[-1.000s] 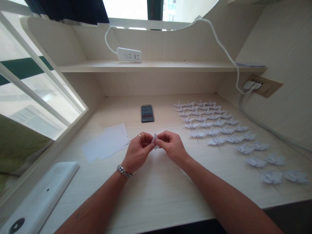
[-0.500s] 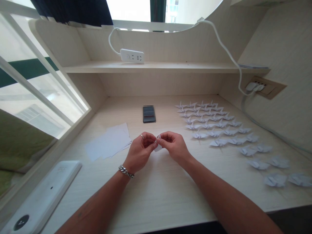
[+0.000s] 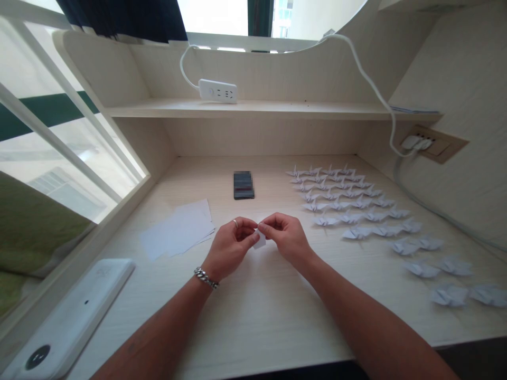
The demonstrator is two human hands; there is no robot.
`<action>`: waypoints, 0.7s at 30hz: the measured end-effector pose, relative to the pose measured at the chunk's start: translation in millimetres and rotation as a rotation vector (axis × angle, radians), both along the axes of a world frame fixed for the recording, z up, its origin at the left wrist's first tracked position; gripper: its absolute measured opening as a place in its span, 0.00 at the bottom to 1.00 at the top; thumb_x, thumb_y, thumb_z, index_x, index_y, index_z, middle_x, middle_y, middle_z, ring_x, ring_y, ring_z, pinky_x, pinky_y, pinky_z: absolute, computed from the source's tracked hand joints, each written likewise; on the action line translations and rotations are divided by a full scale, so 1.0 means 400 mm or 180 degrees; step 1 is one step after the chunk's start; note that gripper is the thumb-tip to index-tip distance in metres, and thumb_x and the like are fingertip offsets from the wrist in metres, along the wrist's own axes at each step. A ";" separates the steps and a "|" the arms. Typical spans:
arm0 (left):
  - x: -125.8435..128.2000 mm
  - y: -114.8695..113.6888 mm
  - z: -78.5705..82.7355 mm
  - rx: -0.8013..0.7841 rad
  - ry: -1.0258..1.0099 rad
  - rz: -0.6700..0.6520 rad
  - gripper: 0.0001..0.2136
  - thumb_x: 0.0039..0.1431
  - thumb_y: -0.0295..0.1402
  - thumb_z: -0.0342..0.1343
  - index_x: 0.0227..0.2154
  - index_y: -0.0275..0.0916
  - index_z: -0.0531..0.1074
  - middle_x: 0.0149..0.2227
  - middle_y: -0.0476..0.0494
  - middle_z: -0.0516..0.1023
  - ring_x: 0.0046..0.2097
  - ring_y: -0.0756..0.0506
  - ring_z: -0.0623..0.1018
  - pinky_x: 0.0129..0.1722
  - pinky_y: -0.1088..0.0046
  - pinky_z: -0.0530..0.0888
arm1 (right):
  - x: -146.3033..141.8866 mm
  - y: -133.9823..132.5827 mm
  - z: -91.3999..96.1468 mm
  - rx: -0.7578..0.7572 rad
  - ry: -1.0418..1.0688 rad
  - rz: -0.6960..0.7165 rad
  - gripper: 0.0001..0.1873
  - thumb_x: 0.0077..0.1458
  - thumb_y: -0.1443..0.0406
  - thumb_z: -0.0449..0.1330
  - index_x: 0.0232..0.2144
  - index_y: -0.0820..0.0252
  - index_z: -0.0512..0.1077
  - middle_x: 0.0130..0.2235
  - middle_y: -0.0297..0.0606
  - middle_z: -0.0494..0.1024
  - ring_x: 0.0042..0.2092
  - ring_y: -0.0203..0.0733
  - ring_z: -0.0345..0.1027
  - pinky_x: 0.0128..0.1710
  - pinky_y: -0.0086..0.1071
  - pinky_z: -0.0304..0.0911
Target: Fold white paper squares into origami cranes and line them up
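Note:
My left hand (image 3: 232, 247) and my right hand (image 3: 285, 236) meet just above the middle of the pale wooden desk (image 3: 253, 311). Both pinch a small folded piece of white paper (image 3: 260, 238) between fingertips; most of it is hidden by the fingers. A ring and a chain bracelet are on the left hand. A loose stack of white paper sheets (image 3: 178, 229) lies left of the hands. Rows of several folded paper cranes (image 3: 356, 203) cover the desk to the right.
A dark phone (image 3: 243, 184) lies face up behind the hands. A white flat device (image 3: 67, 319) rests at the front left edge. On the shelf sits a white power strip (image 3: 218, 91), its cable running to a wall socket (image 3: 431, 142) at right. A window is at left.
The hands stay together on the paper, with small finger shifts; the folded piece now sits lower between them. The view has drifted slightly.

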State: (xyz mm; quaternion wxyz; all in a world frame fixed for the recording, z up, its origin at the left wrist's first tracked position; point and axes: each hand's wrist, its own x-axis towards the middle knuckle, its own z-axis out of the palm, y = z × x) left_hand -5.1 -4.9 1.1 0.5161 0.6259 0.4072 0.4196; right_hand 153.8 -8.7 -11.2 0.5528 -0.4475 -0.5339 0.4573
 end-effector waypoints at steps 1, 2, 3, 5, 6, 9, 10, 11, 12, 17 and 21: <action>0.000 0.001 0.001 0.0016 0.0066 -0.0023 0.08 0.53 0.33 0.62 0.34 0.36 0.73 0.31 0.45 0.79 0.34 0.48 0.77 0.35 0.73 0.72 | 0.001 0.001 -0.001 0.0007 -0.0024 -0.0009 0.10 0.46 0.60 0.67 0.25 0.62 0.75 0.25 0.35 0.75 0.28 0.36 0.65 0.30 0.30 0.62; 0.001 0.001 0.002 0.0041 0.0156 -0.0028 0.08 0.53 0.35 0.61 0.33 0.35 0.73 0.31 0.45 0.78 0.33 0.49 0.76 0.33 0.74 0.71 | 0.001 0.001 -0.001 0.0003 -0.0043 -0.0012 0.10 0.46 0.60 0.67 0.25 0.62 0.75 0.25 0.35 0.75 0.28 0.36 0.65 0.30 0.30 0.62; 0.001 0.001 0.003 0.0079 0.0277 -0.0008 0.09 0.54 0.37 0.60 0.32 0.35 0.73 0.29 0.46 0.78 0.31 0.49 0.75 0.31 0.74 0.70 | 0.002 0.002 -0.002 -0.0019 -0.0064 -0.0003 0.10 0.46 0.60 0.66 0.25 0.62 0.75 0.25 0.34 0.75 0.28 0.36 0.65 0.30 0.30 0.62; 0.001 0.000 0.005 0.0202 0.0595 0.0084 0.10 0.55 0.39 0.58 0.28 0.36 0.73 0.27 0.47 0.76 0.28 0.50 0.72 0.29 0.75 0.68 | 0.001 0.001 -0.001 -0.0081 -0.0142 0.0026 0.10 0.48 0.59 0.65 0.26 0.62 0.75 0.24 0.34 0.74 0.27 0.36 0.65 0.29 0.30 0.61; 0.001 -0.002 0.007 0.0286 0.0759 0.0132 0.11 0.55 0.39 0.58 0.26 0.36 0.72 0.26 0.48 0.75 0.28 0.50 0.71 0.28 0.75 0.67 | 0.000 -0.001 0.001 -0.0090 -0.0229 0.0025 0.10 0.49 0.59 0.64 0.26 0.62 0.75 0.24 0.33 0.74 0.27 0.36 0.65 0.29 0.30 0.61; 0.002 -0.006 0.008 0.0535 0.1083 0.0198 0.11 0.56 0.38 0.56 0.24 0.37 0.71 0.24 0.49 0.73 0.26 0.50 0.69 0.27 0.75 0.64 | -0.007 -0.010 0.008 0.0013 -0.0640 -0.0109 0.09 0.51 0.61 0.61 0.26 0.61 0.73 0.25 0.33 0.73 0.28 0.36 0.65 0.29 0.30 0.61; 0.004 -0.007 0.007 0.0579 0.1109 0.0217 0.11 0.56 0.38 0.56 0.23 0.37 0.70 0.23 0.49 0.73 0.26 0.50 0.68 0.27 0.75 0.64 | -0.010 -0.013 0.010 0.0072 -0.0753 -0.0186 0.08 0.52 0.61 0.61 0.26 0.61 0.73 0.26 0.33 0.74 0.29 0.36 0.65 0.30 0.30 0.60; 0.005 -0.007 0.006 0.0584 0.1086 0.0244 0.11 0.56 0.39 0.56 0.24 0.37 0.70 0.23 0.49 0.73 0.26 0.50 0.68 0.26 0.75 0.63 | -0.012 -0.017 0.013 0.0132 -0.0843 -0.0260 0.08 0.53 0.62 0.60 0.26 0.61 0.73 0.26 0.33 0.74 0.30 0.37 0.65 0.30 0.31 0.60; 0.007 -0.007 0.004 0.0542 0.1015 0.0262 0.11 0.56 0.39 0.56 0.25 0.37 0.70 0.24 0.49 0.73 0.26 0.50 0.69 0.26 0.75 0.64 | -0.014 -0.019 0.014 0.0186 -0.0898 -0.0331 0.08 0.53 0.62 0.59 0.26 0.60 0.72 0.27 0.34 0.74 0.30 0.37 0.65 0.31 0.31 0.61; 0.011 -0.001 0.001 0.0277 0.0931 0.0075 0.11 0.56 0.40 0.55 0.26 0.37 0.71 0.25 0.49 0.73 0.27 0.49 0.69 0.28 0.74 0.64 | -0.013 -0.013 0.004 0.0280 -0.0744 -0.0579 0.09 0.54 0.60 0.60 0.28 0.61 0.72 0.28 0.35 0.75 0.32 0.38 0.67 0.33 0.32 0.63; 0.004 0.000 0.008 0.0621 0.1564 0.0220 0.14 0.56 0.38 0.54 0.18 0.38 0.65 0.19 0.53 0.65 0.24 0.51 0.63 0.25 0.74 0.58 | -0.008 -0.001 -0.009 0.0050 -0.0412 -0.0210 0.11 0.52 0.58 0.61 0.30 0.61 0.73 0.29 0.35 0.75 0.31 0.38 0.67 0.31 0.31 0.64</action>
